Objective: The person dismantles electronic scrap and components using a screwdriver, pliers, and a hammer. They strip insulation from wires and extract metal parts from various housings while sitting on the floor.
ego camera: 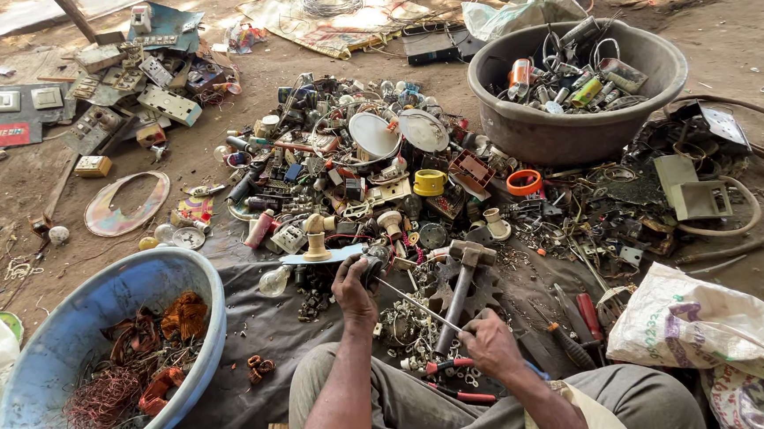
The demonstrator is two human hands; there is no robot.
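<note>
A seated person's left hand (352,287) is closed around a small metal part (374,257), held above a dark sheet (265,323) on the ground. The right hand (491,342) grips a thin screwdriver (418,305) whose tip reaches that part. A hammer (458,280) lies between the hands; a blue tub (70,322) of copper wire (102,401) sits left.

a scrap pile (371,175) lies on the ground ahead of the person. a basin of copper wire (99,364) sits to the left, a tub of metal parts (569,88) behind right, a hammer (461,280) just before the pile, a sack (716,335) at right.
</note>
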